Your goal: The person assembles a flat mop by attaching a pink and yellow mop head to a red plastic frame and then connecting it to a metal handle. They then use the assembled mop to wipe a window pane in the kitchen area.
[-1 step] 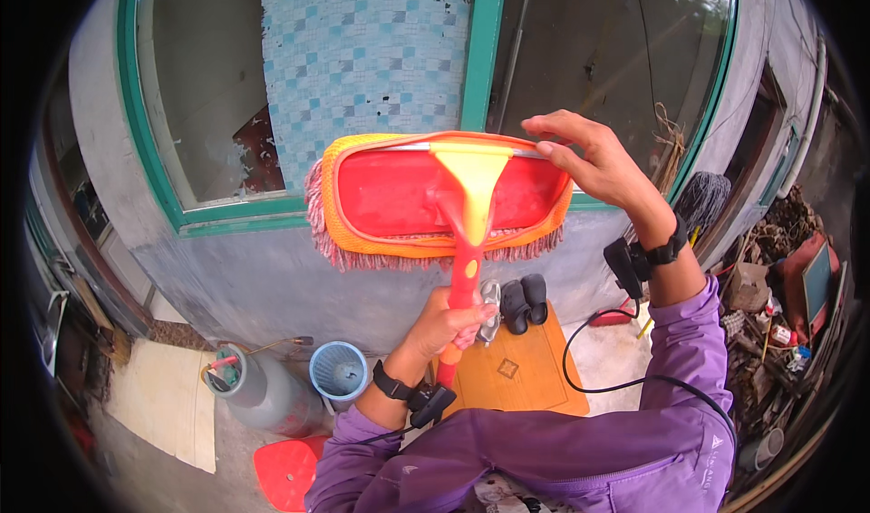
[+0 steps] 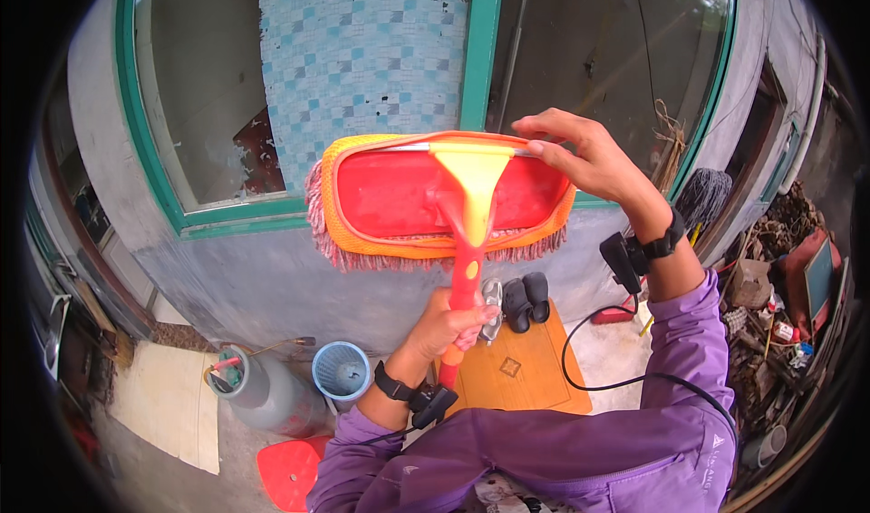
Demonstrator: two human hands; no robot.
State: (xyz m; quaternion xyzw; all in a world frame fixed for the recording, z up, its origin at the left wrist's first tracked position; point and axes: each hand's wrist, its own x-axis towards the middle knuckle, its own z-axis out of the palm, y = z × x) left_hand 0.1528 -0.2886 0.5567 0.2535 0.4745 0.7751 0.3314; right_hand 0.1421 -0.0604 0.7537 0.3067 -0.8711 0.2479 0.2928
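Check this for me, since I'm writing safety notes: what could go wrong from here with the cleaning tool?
Only the left-hand grip is around the red handle, so the wide cleaning head might twist or tip. The right-hand grip is at the head's upper edge, near one end of the silvery strip, which could perhaps scrape its fingertips. The black cable hangs in a slack loop and might snag.

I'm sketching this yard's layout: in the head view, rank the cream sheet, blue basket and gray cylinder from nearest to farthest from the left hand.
From the left hand:
1. Blue basket: lower left.
2. Gray cylinder: left of the basket.
3. Cream sheet: farther left.
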